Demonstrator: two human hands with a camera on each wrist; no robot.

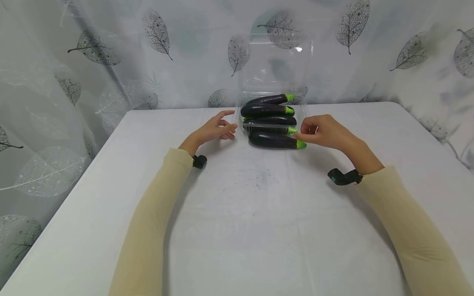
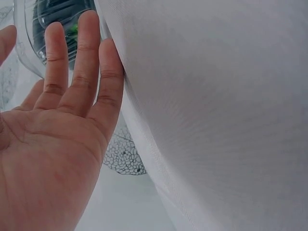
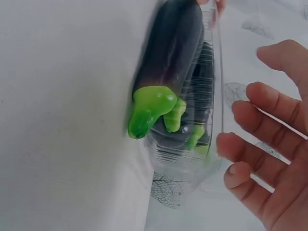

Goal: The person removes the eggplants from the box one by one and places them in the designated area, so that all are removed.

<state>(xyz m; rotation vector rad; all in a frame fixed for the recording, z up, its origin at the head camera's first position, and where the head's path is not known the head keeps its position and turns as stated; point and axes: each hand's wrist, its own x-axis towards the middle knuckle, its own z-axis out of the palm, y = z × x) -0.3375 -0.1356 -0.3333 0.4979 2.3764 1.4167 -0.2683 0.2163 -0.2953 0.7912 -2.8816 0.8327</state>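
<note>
A clear plastic clamshell container point(image 1: 305, 109) at the table's far edge holds several dark eggplants point(image 1: 264, 110) with bright green stem ends. One more eggplant point(image 1: 272, 140) lies across the table just outside its front wall, green end to the right. My left hand point(image 1: 216, 127) is at the container's left side, fingers spread and slightly bent, holding nothing. On the right side, my right hand point(image 1: 326, 129) has its fingers loosely curled next to the container wall, near the front eggplant's green end. In the right wrist view, nothing lies between these fingers point(image 3: 255, 159).
The container's transparent lid point(image 1: 277, 70) stands raised against a leaf-patterned curtain point(image 1: 192, 61) behind the table. A white cloth covers the table point(image 1: 240, 230). Black wrist cameras point(image 1: 344, 176) are strapped at both wrists, below cream sleeves point(image 1: 148, 222).
</note>
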